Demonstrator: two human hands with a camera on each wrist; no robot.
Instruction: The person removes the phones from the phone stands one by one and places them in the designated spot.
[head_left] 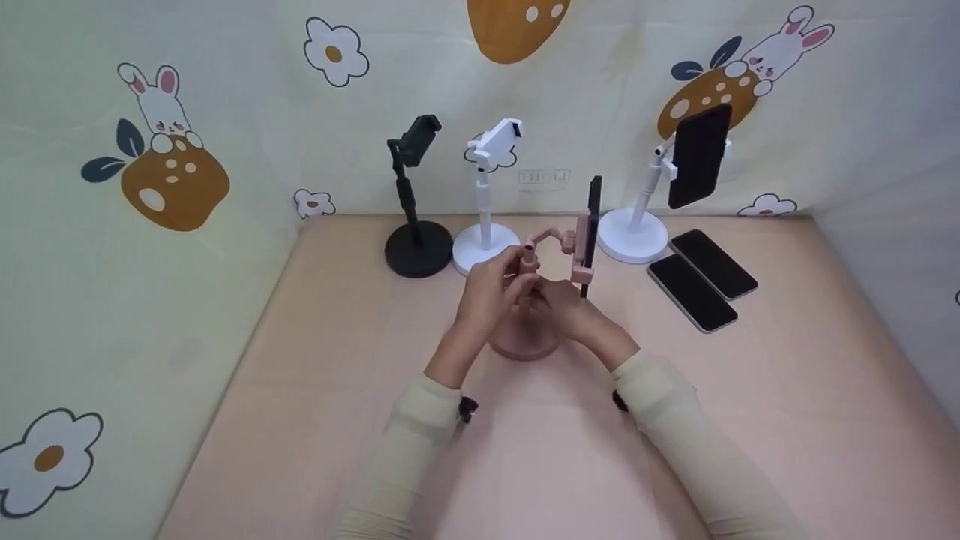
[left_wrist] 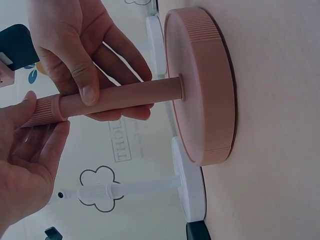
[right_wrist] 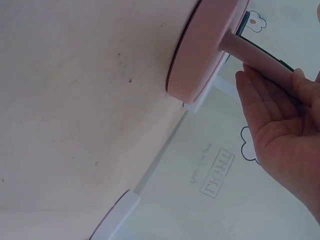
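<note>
A pink phone stand (head_left: 517, 345) stands upright on the table, with a round base (left_wrist: 200, 90) and a smooth pole (left_wrist: 130, 97). My left hand (head_left: 491, 292) pinches the ribbed collar (left_wrist: 46, 111) high on the pole between thumb and fingers. Lower down, my right hand (right_wrist: 285, 120) grips the pole, its thumb on one side and fingers on the other. On the stand's bent arm (head_left: 551, 234), a pink clamp (head_left: 581, 240) holds a dark phone (head_left: 594, 199), seen nearly edge-on at the right.
Behind stand a black phone stand (head_left: 418, 251) and a white phone stand (head_left: 484, 202), both with bare clamps. Farther right, another white stand (head_left: 634, 236) carries a black phone (head_left: 699, 157). Two phones, one nearer (head_left: 691, 292) and one farther (head_left: 714, 262), lie on the table beside it.
</note>
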